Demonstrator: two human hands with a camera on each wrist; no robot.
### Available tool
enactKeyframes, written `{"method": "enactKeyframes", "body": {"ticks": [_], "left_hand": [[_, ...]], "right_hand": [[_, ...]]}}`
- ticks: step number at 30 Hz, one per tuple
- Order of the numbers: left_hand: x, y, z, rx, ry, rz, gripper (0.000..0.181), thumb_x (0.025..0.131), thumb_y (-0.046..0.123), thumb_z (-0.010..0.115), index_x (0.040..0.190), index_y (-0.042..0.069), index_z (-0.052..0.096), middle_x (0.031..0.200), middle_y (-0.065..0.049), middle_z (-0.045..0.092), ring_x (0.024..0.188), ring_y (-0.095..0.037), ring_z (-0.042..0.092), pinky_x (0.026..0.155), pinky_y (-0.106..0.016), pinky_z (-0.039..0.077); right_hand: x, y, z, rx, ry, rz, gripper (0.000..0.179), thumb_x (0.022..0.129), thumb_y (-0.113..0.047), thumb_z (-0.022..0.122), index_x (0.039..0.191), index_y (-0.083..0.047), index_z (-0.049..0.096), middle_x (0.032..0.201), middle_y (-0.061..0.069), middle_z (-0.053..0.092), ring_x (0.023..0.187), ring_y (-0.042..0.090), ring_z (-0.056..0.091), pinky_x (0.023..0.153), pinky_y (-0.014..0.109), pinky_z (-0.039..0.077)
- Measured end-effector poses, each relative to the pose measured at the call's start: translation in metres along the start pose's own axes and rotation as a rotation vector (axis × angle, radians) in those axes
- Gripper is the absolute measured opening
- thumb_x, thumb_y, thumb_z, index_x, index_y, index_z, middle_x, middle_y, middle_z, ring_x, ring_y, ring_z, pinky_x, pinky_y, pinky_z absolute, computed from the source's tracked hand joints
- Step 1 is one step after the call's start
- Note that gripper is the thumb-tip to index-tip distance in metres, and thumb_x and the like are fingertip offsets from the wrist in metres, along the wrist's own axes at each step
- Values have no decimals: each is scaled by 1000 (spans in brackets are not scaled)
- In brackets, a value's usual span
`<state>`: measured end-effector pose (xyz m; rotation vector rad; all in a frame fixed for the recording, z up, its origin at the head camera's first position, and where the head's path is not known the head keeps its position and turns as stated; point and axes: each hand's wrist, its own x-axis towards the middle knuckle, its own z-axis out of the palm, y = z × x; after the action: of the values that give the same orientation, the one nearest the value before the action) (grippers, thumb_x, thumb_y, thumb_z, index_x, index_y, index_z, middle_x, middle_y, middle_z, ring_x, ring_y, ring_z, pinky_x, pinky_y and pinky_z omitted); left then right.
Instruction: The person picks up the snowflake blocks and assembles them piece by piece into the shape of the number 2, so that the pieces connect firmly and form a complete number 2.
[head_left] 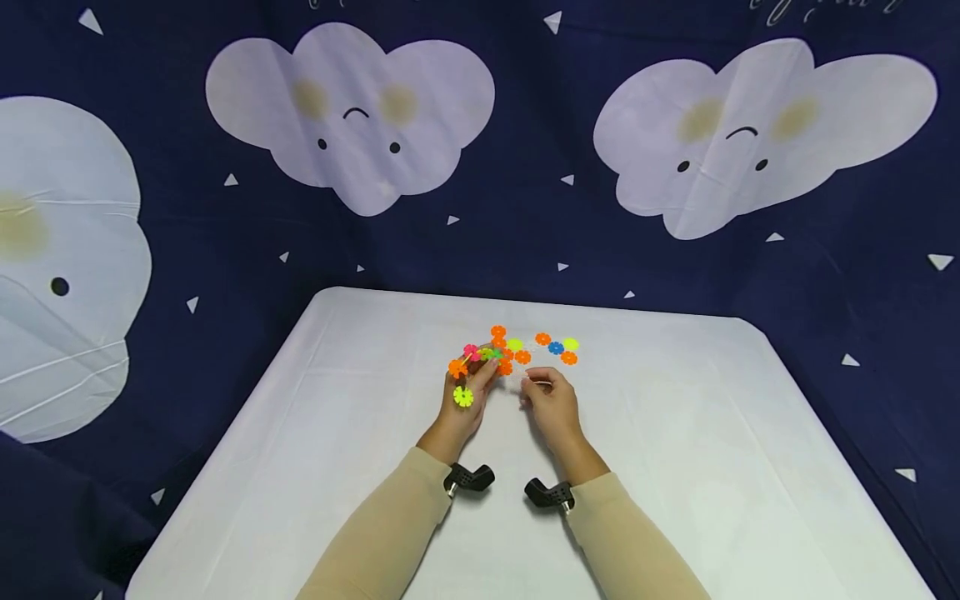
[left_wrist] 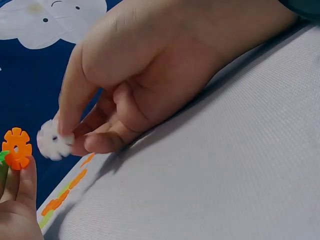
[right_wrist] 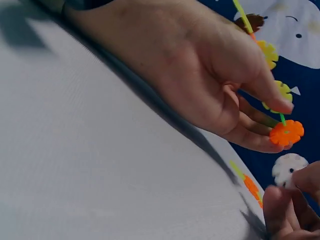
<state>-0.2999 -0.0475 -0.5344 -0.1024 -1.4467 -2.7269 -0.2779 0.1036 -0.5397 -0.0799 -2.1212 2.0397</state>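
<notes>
My left hand (head_left: 463, 417) holds a joined cluster of flower-shaped interlocking discs in orange, pink, yellow and green. A yellow disc (head_left: 463, 397) hangs over the back of that hand, and an orange disc (right_wrist: 286, 133) stands out at its fingertips in the right wrist view. Between thumb and fingers my right hand (head_left: 553, 407) pinches a single white disc (left_wrist: 54, 140), slightly apart from the cluster. In the right wrist view the same white disc faces the camera, just below the orange one.
Loose discs lie on the white table (head_left: 675, 458) beyond the hands: a blue disc (head_left: 556, 347), an orange disc (head_left: 543, 339) and a yellow disc (head_left: 571, 343) among them. Behind the table hangs a dark blue cloth (head_left: 525, 242) printed with clouds.
</notes>
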Motion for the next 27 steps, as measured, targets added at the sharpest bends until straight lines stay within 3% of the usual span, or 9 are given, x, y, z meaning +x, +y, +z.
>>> {"method": "enactKeyframes", "body": {"ticks": [3,7,11,18,27], "left_hand": [[1,0,0,-14,-2,5,43,102,-3,66,140,-17,54,142,-34,55,114,-21,64,97,-31,55],[1,0,-1,-23,-6,21,35,101,-3,67,135,-9,63,138,-30,60,114,-21,65,97,-31,55],[2,-1,-1,-6,-16,32,30,102,0,67,132,-3,67,137,-28,61,116,-22,64,98,-32,54],[3,0,-1,-9,-16,50,31,102,-2,66,133,-5,66,143,-35,54,117,-24,64,97,-31,55],[2,-1,-2,7,-33,54,30,103,-3,65,132,-4,67,143,-36,53,117,-23,64,100,-32,54]], "right_hand": [[0,-3,0,212,-10,67,20,100,7,67,119,8,62,97,24,69,73,22,70,64,28,61],[-1,-2,1,351,-53,59,33,99,13,64,131,15,60,97,31,70,74,23,73,67,31,63],[-2,-1,1,404,-51,53,30,98,14,65,127,18,64,95,27,71,74,23,74,69,33,64],[0,-1,0,508,-62,96,28,97,16,64,124,22,62,94,22,72,74,21,74,72,33,64],[-1,-1,1,531,-86,146,28,97,13,65,124,21,63,91,16,72,73,19,73,70,32,63]]}}
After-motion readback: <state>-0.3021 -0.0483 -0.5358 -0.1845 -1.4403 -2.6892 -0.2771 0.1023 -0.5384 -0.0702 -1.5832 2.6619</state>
